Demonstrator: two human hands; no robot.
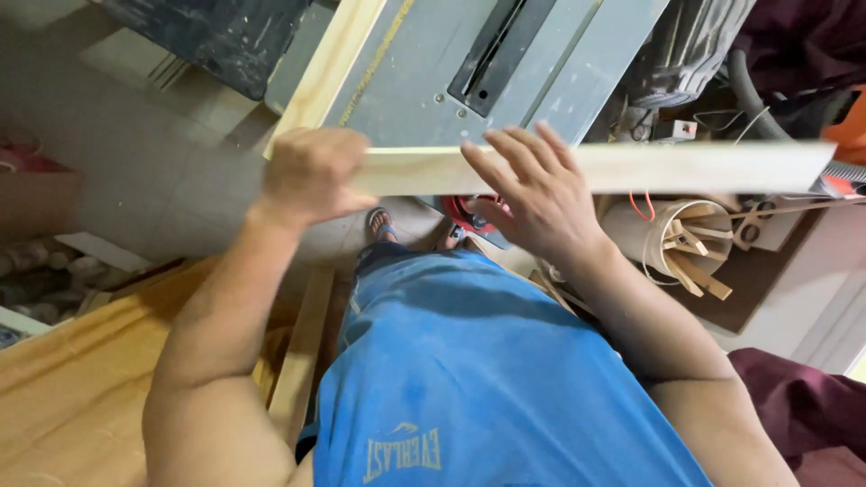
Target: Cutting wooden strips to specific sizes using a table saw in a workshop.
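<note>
Pale wood is filling the left hand, fisted around one long flat pine strip lying level across mid-frame, pointing right. The right hand is resting spread-fingered against it, above one grey table saw.

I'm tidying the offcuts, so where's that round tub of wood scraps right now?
In the head view the round tub of wood scraps sits at right, just below the long wooden strip and right of the right hand.
</note>
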